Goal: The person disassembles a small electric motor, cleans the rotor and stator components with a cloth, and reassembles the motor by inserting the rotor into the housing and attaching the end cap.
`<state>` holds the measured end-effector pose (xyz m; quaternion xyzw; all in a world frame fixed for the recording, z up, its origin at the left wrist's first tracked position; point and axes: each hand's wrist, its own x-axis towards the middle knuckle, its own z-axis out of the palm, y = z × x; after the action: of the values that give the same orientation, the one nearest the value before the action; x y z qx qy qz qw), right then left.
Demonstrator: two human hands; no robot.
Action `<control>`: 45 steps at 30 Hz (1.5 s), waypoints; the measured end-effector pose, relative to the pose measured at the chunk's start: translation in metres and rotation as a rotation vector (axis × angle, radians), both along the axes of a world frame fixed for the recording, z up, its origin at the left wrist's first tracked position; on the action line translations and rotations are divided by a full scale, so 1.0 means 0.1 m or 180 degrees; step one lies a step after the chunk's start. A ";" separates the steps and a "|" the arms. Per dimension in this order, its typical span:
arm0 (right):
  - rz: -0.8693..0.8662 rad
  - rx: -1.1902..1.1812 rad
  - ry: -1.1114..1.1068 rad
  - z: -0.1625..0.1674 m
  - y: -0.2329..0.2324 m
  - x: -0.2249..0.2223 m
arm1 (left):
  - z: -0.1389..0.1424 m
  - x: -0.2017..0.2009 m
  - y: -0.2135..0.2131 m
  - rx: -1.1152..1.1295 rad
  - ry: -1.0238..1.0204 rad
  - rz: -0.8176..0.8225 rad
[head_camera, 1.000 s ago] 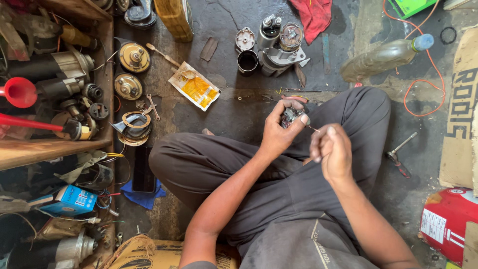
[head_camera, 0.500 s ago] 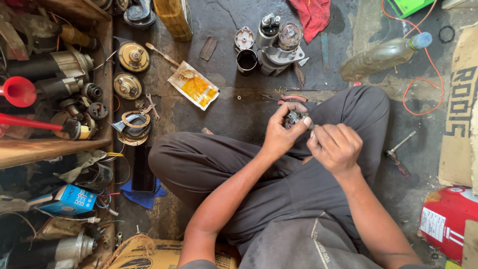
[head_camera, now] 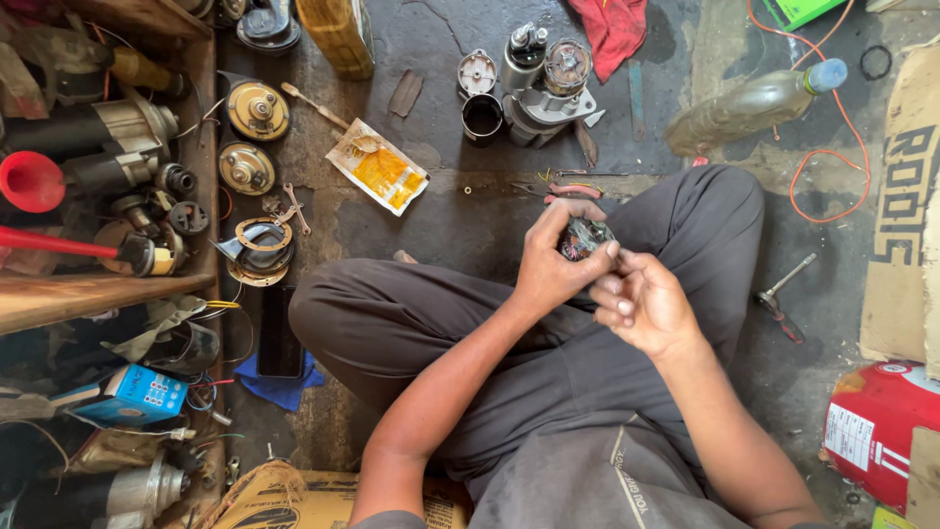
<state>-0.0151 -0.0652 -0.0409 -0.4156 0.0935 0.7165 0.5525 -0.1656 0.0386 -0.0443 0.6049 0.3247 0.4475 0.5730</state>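
I sit cross-legged on a dark concrete floor. My left hand (head_camera: 550,263) grips a small round dark motor part (head_camera: 584,237) with coloured wires on it, held above my right knee. My right hand (head_camera: 641,302) is close against the part from the right, its fingertips touching the part's lower edge; whether a tool is in it is hidden. Both forearms reach up from the bottom of the head view.
A starter motor (head_camera: 545,83), a black cup (head_camera: 482,118) and a round cap (head_camera: 477,72) stand ahead. A yellow packet (head_camera: 380,168), red-handled pliers (head_camera: 568,190), a plastic bottle (head_camera: 752,103), an orange wire (head_camera: 824,157), a metal tool (head_camera: 780,290) and a red can (head_camera: 876,426) lie around. Horn discs (head_camera: 257,110) and parts crowd the left shelf (head_camera: 98,289).
My right hand has moved left from a short gap to meet the part. My left hand has shifted the part slightly.
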 end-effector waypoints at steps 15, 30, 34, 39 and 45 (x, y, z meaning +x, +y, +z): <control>0.0196 0.0702 -0.3493 0.14 -0.03 -0.05 | -0.14 0.05 -0.04 -0.0674 -0.0144 -0.0030; 0.0921 0.1392 -0.5412 0.23 -0.01 -0.07 | -0.27 0.10 -0.11 -0.1275 -0.0556 -0.0323; 0.0538 0.1478 -0.5457 0.20 -0.07 -0.05 | -0.32 0.10 -0.08 -0.1204 -0.0552 -0.0264; 0.0559 0.0369 -0.0834 0.04 -0.18 0.07 | -0.22 0.04 -0.06 -0.0839 -0.0403 -0.0191; 0.0044 0.0072 0.0408 -0.06 -0.14 0.06 | -0.09 0.01 -0.08 -0.0318 0.0025 -0.0176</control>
<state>-0.0088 -0.0794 -0.0466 -0.3632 0.1177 0.7464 0.5451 -0.1644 0.0309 -0.0538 0.5861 0.3320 0.4124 0.6134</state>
